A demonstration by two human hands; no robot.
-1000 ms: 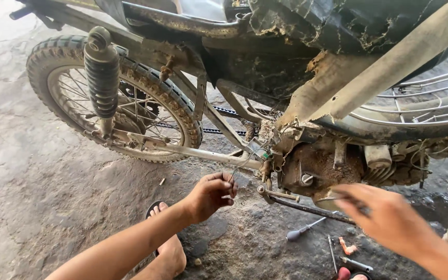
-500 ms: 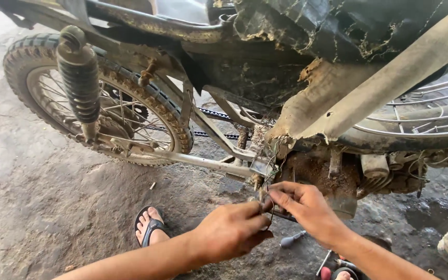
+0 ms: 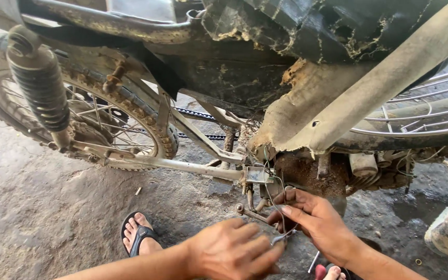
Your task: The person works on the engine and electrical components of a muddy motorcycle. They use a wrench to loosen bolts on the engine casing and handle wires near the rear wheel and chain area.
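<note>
A muddy motorcycle (image 3: 286, 78) fills the upper part of the view, standing on a dirty concrete floor (image 3: 42, 218). Its rear wheel (image 3: 105, 124) with the spokes is at the left, and a black shock absorber (image 3: 40, 88) hangs in front of it. A grey swingarm tube (image 3: 182, 167) runs from the wheel toward the engine area, and a drive chain (image 3: 198, 136) is visible behind it. Under the engine, the left hand (image 3: 232, 251) has its fingers curled, and the fingertips pinch a small metal piece (image 3: 281, 238) (I cannot tell what part it is). The right hand (image 3: 312, 223) is just beside it, fingers bent around a thin wire (image 3: 271, 199) which comes down from the frame; the two hands almost touch. A foot in a black sandal (image 3: 138, 236) rests on the floor, left of the hands
</note>
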